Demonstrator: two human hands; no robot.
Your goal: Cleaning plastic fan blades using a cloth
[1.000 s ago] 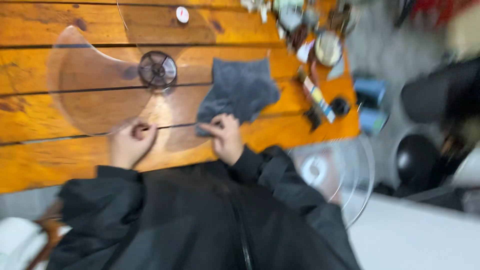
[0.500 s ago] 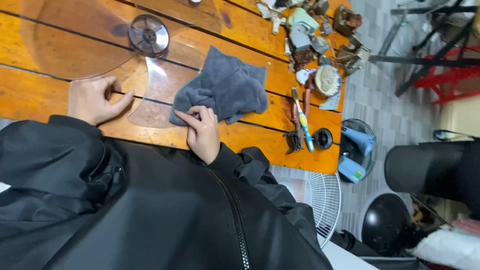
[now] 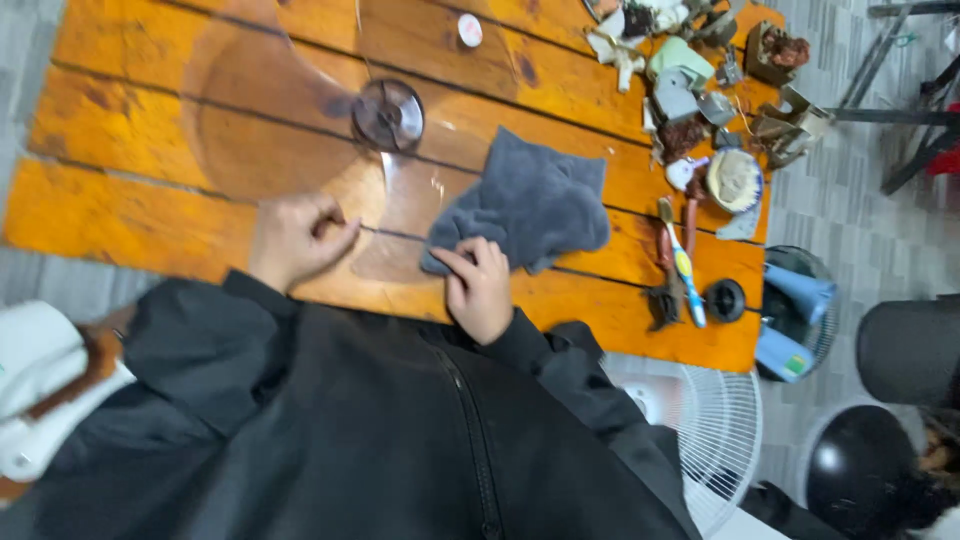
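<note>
A clear plastic fan blade (image 3: 270,140) with a round hub (image 3: 388,115) lies flat on the orange wooden table (image 3: 110,205). My left hand (image 3: 295,238) pinches the edge of the nearest blade lobe. My right hand (image 3: 482,288) grips the near corner of a grey cloth (image 3: 530,200) that lies crumpled on the table and over that lobe. Black jacket sleeves cover both of my arms.
Tools and small parts clutter the table's right end, among them a blue and yellow screwdriver (image 3: 682,264), a black round cap (image 3: 725,299) and a white cup (image 3: 735,180). A white fan grille (image 3: 725,430) stands on the floor to the right, beside a black stool (image 3: 908,350).
The view has shifted, so the table sits further right and lower in frame. Both hands keep the same hold on the blade edge and the cloth.
</note>
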